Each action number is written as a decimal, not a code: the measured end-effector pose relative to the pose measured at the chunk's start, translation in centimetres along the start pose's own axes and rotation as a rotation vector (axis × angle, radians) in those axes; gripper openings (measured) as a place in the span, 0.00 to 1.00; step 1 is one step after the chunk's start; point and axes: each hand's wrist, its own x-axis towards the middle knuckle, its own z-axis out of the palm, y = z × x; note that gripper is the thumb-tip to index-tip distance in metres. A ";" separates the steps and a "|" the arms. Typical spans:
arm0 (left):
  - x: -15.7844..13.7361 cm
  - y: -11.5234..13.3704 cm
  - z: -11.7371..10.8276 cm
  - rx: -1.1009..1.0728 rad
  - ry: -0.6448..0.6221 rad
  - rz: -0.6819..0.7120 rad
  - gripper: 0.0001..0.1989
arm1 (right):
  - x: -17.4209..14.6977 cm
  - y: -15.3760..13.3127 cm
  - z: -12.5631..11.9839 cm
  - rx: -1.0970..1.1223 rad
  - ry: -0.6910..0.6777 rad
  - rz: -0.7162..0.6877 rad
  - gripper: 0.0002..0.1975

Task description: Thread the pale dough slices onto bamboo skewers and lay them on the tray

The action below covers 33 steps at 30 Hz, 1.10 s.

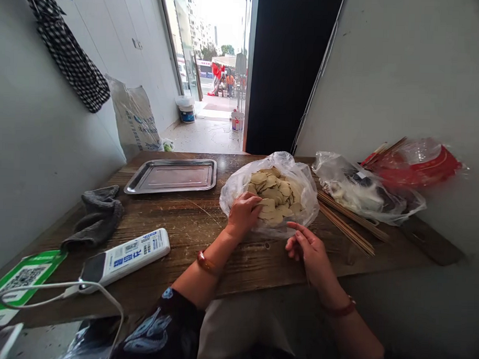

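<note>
Touching pale slices (pixel 276 194) in an open bag (pixel 310 200) on the worktop (pixel 194 220), the left hand (pixel 244 215) is curving its grip over the pile's near-left side; can't tell if it's clamping one. At the bag's near edge the right hand (pixel 308 249) is hovering, index extending, other fingers curling; can't tell if that grip is pinching anything. Slices are looking light, thin, irregularly rounded, probably limp, maybe clinging together and tearing if tugged; free edges are likely offering the best hold. Bag film is crinkling, translucent, probably slippery. Right of it, sticks (pixel 350 228) are lying slim and straight; left, a shiny shallow metal tray (pixel 169 176) is sitting on scratched dark wood.
</note>
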 end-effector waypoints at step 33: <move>1.5 0.7 -2.6 -1.032 0.136 -0.644 0.10 | -0.2 1.8 0.0 -0.161 0.032 -0.068 0.25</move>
